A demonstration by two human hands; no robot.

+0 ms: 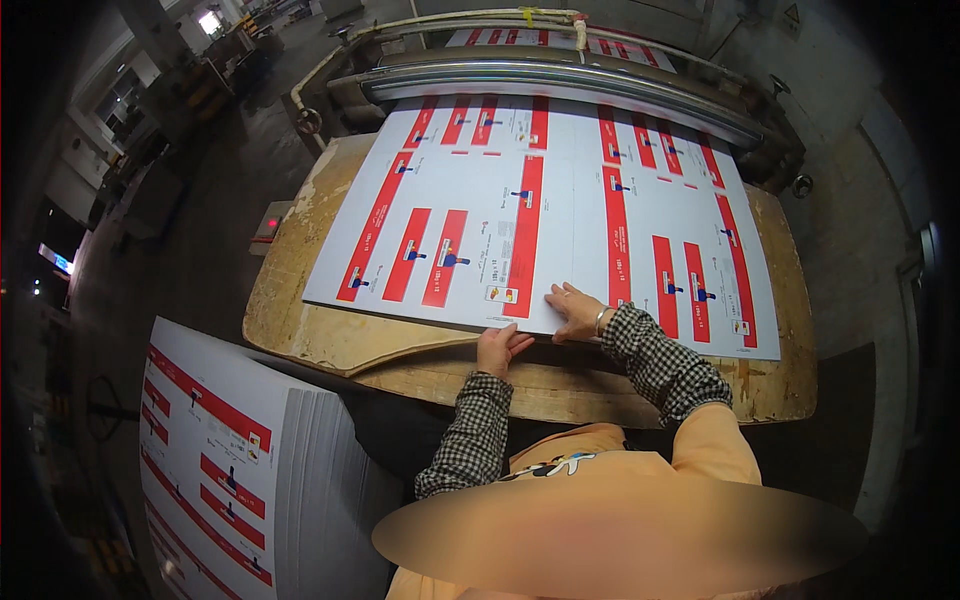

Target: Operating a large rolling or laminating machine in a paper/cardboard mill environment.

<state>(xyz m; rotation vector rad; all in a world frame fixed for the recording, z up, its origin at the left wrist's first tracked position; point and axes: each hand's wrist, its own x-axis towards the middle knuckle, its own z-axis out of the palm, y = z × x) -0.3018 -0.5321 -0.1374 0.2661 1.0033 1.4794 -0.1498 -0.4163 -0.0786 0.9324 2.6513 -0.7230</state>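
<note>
A large white printed cardboard sheet (570, 230) with red strips and small blue figures lies on the worn wooden table, its far end at the machine's rollers. At its near edge is my left hand (503, 349), the fingers closed on the border, partly hidden by the edge. My right hand (577, 311) rests just to the right on the sheet's near border, fingers spread and apart. It wears a ring and a bracelet. Both forearms are in black-and-white checked sleeves.
The metal roller (560, 80) spans the table's far side, with another printed sheet (560, 40) behind it. A thick stack of similar printed sheets (210, 450) stands at the lower left. The wooden table (300, 335) has a curved near edge. A handwheel (803, 186) sits at the right.
</note>
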